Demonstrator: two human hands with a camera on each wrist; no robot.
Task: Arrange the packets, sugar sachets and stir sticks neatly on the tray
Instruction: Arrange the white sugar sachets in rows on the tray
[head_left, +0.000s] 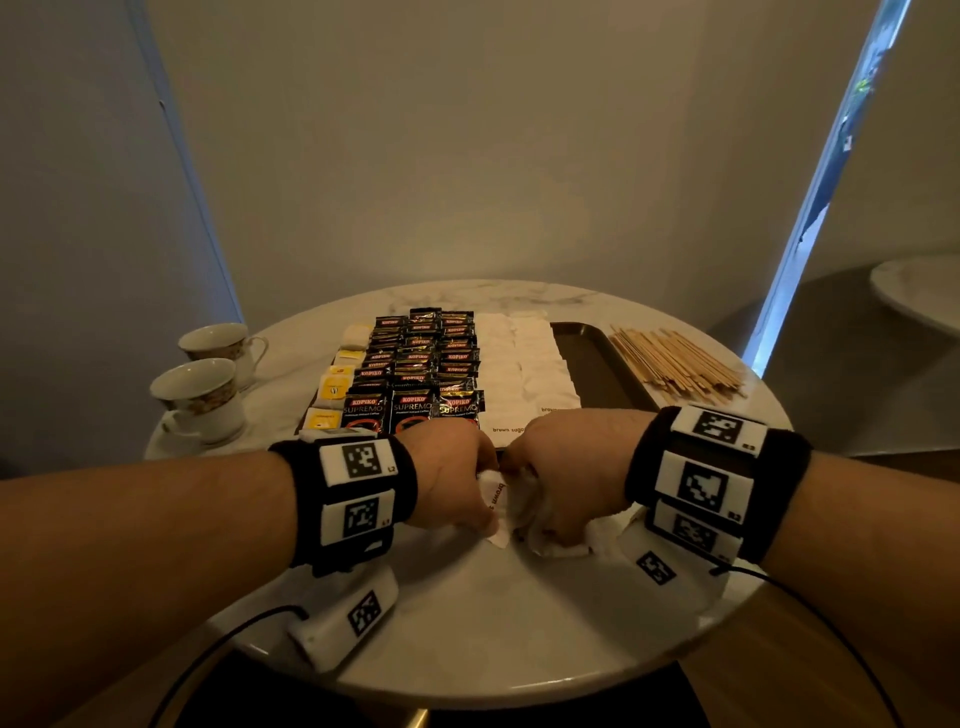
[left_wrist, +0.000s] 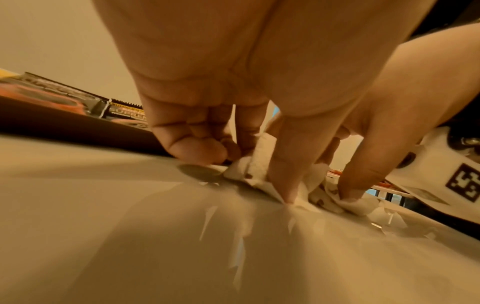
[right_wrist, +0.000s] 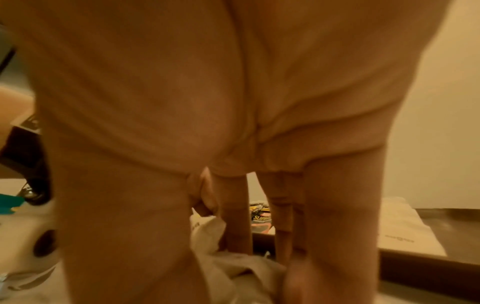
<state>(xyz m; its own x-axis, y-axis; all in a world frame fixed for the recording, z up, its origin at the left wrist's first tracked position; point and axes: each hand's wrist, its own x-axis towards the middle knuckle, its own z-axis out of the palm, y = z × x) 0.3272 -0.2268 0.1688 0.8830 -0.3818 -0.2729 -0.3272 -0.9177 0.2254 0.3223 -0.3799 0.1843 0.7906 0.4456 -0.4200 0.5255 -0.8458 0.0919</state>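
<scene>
Marble round table (head_left: 467, 613) by plain beige wall (head_left: 467, 156) bears 2 teacups (head_left: 200, 395).

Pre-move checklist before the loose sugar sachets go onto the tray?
1. Loose sugar sachets gathered: ok, bunched on the table between both hands, off the tray.
2. Left hand grip: ok, fingers pinch the bunch.
3. Right hand grip: ok, fingers curl round the bunch.
4. Sachets squared up: not ok, crumpled and skewed.
5. Free space on the tray: ok, a bare strip right of the white sachet rows.
6. Stir sticks placed: not ok, fanned, mostly lying on the table past the tray's right rim.
</scene>
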